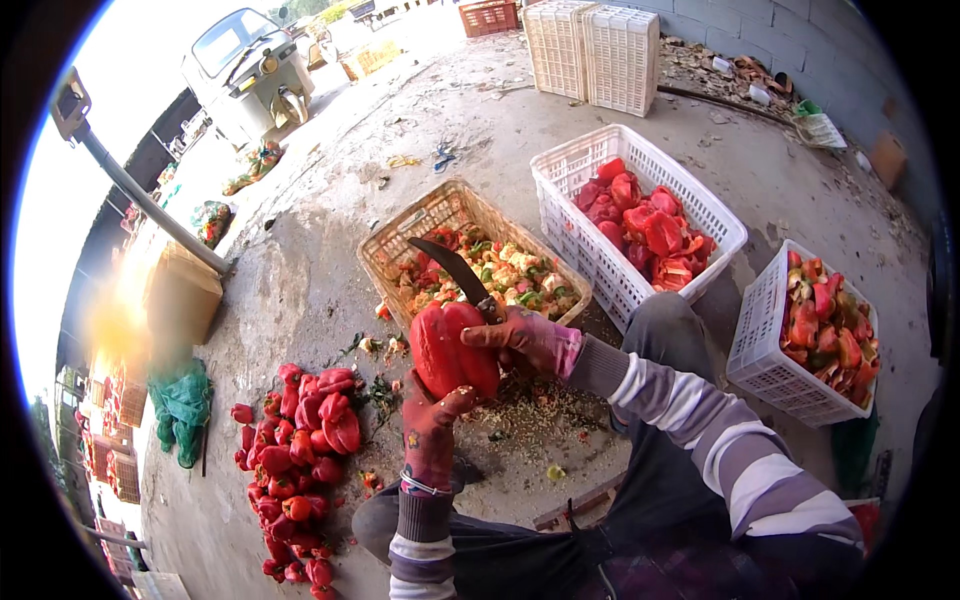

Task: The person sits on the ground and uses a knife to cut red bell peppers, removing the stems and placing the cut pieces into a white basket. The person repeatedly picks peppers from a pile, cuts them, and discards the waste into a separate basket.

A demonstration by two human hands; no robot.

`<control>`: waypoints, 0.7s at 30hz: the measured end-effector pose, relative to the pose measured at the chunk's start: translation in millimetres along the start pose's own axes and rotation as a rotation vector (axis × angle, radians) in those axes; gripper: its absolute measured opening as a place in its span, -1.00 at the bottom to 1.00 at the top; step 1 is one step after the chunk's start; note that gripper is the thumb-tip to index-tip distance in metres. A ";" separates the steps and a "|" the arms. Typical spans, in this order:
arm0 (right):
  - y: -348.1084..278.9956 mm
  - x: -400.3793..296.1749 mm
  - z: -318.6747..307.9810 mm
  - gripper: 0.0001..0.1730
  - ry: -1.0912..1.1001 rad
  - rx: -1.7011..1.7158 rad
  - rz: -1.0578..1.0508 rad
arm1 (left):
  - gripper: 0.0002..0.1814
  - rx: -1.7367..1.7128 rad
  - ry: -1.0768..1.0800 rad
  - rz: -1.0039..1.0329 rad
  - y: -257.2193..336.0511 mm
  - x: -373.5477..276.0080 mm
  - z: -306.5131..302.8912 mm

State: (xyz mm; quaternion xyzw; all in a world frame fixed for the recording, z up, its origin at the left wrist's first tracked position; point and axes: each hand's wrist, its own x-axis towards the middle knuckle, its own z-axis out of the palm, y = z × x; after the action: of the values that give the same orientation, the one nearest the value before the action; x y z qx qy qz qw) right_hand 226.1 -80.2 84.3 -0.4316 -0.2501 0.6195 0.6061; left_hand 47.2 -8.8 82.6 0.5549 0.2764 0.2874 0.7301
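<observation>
A large red bell pepper [453, 351] is held up in front of me. My left hand [431, 420], in a stained red glove, grips it from below and the left. In my gloved right hand [525, 341] is a knife with a dark curved blade [454, 270], which points up and away to the left. The right thumb rests against the pepper's right side. Behind the pepper stands a tan plastic crate [384, 255] with pale pepper cores, seeds and green stems in it. On the concrete to my left lies a heap of whole red peppers [289, 465].
A white crate [577, 217] holds opened red peppers; a smaller white crate [765, 375] at right holds pepper pieces. Empty white crates [589, 52] stand farther back. Seeds and scraps litter the floor [555, 420]. Left are a pole [150, 169], a cardboard box [184, 289] and green netting [180, 409].
</observation>
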 end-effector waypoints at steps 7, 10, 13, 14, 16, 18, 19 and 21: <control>32.2 20.5 -55.2 -0.70 -0.100 0.522 0.210 | -0.45 0.222 -0.239 -0.100 -44.3 1.2 -14.7; 34.3 23.0 -58.0 -0.72 -0.066 0.579 0.186 | -0.55 0.992 -0.242 0.206 -63.2 6.7 -30.6; 35.2 18.3 -50.9 -0.72 0.118 0.602 0.113 | -0.59 0.702 -0.070 0.133 -61.6 6.0 -5.6; 39.0 20.6 -53.5 -0.73 0.109 0.614 0.101 | -0.61 0.400 -0.101 0.061 -56.5 6.2 7.9; 49.5 23.2 -59.0 -0.76 0.170 0.610 0.062 | -0.66 0.167 -0.141 -0.020 -33.4 2.9 35.3; 51.5 23.8 -57.9 -0.75 0.189 0.655 0.026 | -0.63 0.284 -0.115 0.009 -40.0 8.8 40.1; 49.1 22.4 -53.8 -0.75 0.192 0.656 0.033 | -0.61 0.340 -0.098 0.021 -46.9 10.3 37.3; 44.7 18.1 -50.4 -0.75 0.208 0.657 0.041 | -0.59 0.572 0.037 0.084 -61.7 15.2 34.6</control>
State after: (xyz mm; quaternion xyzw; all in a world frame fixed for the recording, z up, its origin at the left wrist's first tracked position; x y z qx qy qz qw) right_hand 246.4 -79.7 17.5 -0.2792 0.0344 0.6317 0.7224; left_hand 89.5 -33.8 29.6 0.7438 0.3364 0.2378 0.5264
